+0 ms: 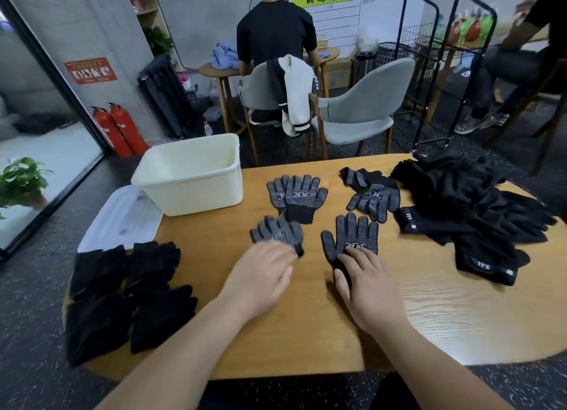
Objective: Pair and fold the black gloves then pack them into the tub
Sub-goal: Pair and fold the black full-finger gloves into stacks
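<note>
On the wooden table [306, 333], my left hand [260, 274], blurred by motion, holds the cuff of a dotted black glove [277, 231] whose fingers point away from me. My right hand [368, 287] lies flat, fingers straight, on the cuff of a second dotted glove [352, 234] spread palm-up beside it. Beyond them lie a stacked dotted pair [296, 195] and another dotted pair [372, 195] lying askew. The cream tub [190, 176] stands at the table's far left, with nothing visible inside.
A heap of plain black gloves [460, 201] fills the right side. More black gloves [129, 287] lie at the left edge, next to a clear lid [122, 216]. Chairs [359, 109] and a seated person [276, 32] are beyond the table.
</note>
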Available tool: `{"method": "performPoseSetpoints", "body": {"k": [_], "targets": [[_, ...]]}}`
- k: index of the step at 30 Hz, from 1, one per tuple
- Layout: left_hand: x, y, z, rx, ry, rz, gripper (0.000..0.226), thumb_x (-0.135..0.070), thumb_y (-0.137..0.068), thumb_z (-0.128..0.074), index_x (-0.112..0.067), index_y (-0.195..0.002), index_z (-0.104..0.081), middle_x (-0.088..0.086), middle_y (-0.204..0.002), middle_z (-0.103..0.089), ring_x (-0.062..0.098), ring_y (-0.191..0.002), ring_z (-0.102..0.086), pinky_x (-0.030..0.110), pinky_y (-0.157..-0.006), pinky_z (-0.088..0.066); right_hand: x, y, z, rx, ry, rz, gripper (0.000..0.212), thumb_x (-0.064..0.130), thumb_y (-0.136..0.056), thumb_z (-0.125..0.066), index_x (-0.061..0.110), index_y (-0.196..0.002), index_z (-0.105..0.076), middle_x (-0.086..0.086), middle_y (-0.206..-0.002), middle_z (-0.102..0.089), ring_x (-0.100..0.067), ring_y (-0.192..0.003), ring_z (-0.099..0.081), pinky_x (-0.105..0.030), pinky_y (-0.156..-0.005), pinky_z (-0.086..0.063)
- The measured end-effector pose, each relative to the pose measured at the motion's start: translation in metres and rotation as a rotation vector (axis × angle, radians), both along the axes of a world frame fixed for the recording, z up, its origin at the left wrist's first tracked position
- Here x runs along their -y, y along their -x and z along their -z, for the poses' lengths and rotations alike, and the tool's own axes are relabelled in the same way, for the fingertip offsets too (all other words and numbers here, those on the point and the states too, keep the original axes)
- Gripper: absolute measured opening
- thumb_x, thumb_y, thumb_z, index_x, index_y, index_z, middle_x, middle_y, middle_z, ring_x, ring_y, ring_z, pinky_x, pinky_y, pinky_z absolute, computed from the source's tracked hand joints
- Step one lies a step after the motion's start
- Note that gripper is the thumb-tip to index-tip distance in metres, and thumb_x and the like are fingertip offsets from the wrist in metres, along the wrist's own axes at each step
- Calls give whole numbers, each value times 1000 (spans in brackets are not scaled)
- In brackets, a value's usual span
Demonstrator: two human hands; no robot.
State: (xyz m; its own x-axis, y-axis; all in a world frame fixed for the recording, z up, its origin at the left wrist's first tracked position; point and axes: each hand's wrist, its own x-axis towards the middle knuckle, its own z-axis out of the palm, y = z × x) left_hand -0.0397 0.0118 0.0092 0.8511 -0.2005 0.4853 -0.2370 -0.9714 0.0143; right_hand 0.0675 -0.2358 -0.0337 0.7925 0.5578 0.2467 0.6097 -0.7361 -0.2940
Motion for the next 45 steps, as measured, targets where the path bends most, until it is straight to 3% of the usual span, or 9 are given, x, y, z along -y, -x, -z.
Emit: {"method": "performPoseSetpoints", "body": {"k": [8,15,20,23,25,27,30,36,45], "targets": [[27,55,36,-174,163,-70,28,-32,-107,-52,-21,-127,-68,-9,-124,-67,14,-116,-58,37,-97,-52,2,1,0,76,12,-19,35,43,-105,-50,24,-128,-69,2,-140,-62,-25,-133,-49,-44,-109,-46],[33,61,27,-372,219,-277,51,-51,-110,-34,-28,-153,-50,-12,-162,-37,11,-154,-24,37,-128,-26,6,10,-8,149,-9,-98,22,42,-100,-60,30,-111,-74,10,-121,-66,-20,-111,-56,-37,-92,-48],[28,61,21,-307,245,-338,45,-50,-111,-31,-30,-129,-67,-17,-130,-55,7,-127,-44,38,-112,-40,10,12,-9,168,-23,-190,21,44,-98,-56,31,-102,-71,14,-111,-61,-18,-101,-54,-36,-83,-45],[32,48,14,-319,307,-452,45,-46,-112,-34,-30,-149,-54,-10,-159,-40,12,-152,-26,39,-127,-26,3,9,-12,148,-54,-135,25,41,-100,-58,27,-115,-71,9,-122,-61,-21,-113,-56,-39,-92,-50],[39,34,12,-414,345,-553,59,-51,-113,-29,-24,-166,-29,-3,-176,-11,18,-163,-1,41,-132,-11,-12,9,-15,60,4,-53,43,46,-105,-48,26,-141,-61,3,-151,-53,-25,-142,-44,-42,-113,-44],[47,23,18,-543,320,-600,71,-57,-112,-22,-21,-170,-7,2,-178,9,21,-163,13,43,-133,-1,-27,10,-13,-80,153,-12,63,57,-108,-28,29,-164,-28,2,-175,-15,-23,-162,-9,-44,-129,-20],[51,19,33,-595,179,-611,76,-65,-108,-9,-23,-169,9,4,-175,20,24,-161,23,47,-132,6,-38,9,-3,-161,301,-10,74,69,-103,-4,33,-167,4,2,-174,17,-21,-161,18,-44,-131,2],[32,7,33,-627,92,-585,80,-70,-105,-6,-25,-168,14,5,-174,24,26,-160,26,49,-131,8,-42,2,-4,-154,326,-6,89,75,-87,14,36,-167,9,3,-173,23,-22,-160,21,-46,-131,4],[43,40,34,-535,134,-512,77,-69,-106,-6,-25,-168,11,0,-174,23,18,-158,31,45,-132,8,-25,35,-2,-129,271,-6,74,69,-103,-1,33,-167,4,3,-174,17,-20,-160,21,-44,-131,4]]}}
